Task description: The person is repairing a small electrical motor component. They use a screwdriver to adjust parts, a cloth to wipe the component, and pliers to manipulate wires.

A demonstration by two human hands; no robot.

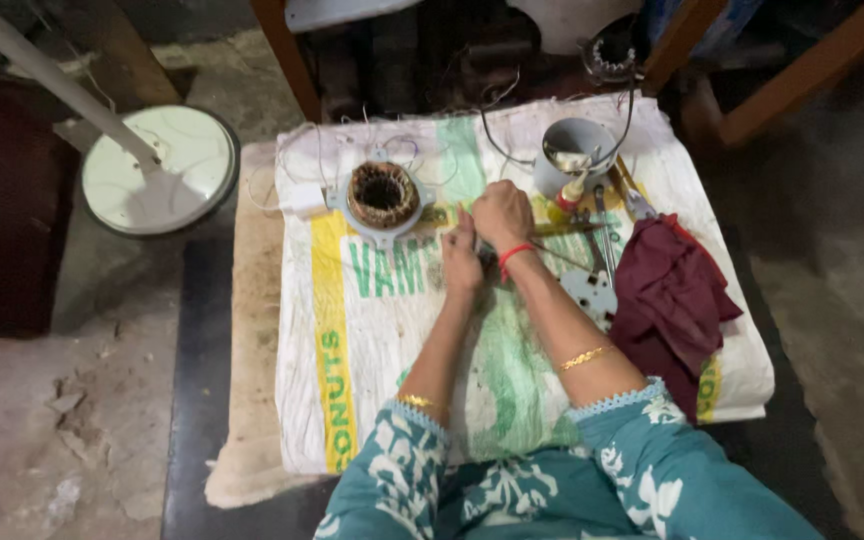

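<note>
Two hands met over the white woven sack (372,380) covering the counter: the left hand (462,262) and right hand (501,213) pinched together, what they gripped too small to tell. Just beyond lay one round copper-wound motor stator (383,196), one grey plastic cup (574,150) and one maroon cloth (670,290).

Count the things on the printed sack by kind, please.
Motor stator with copper winding: 1
Grey cup: 1
Maroon cloth: 1
Flat metal plate: 1
Hands at work, left hand and right hand: 2
Total: 6
</note>
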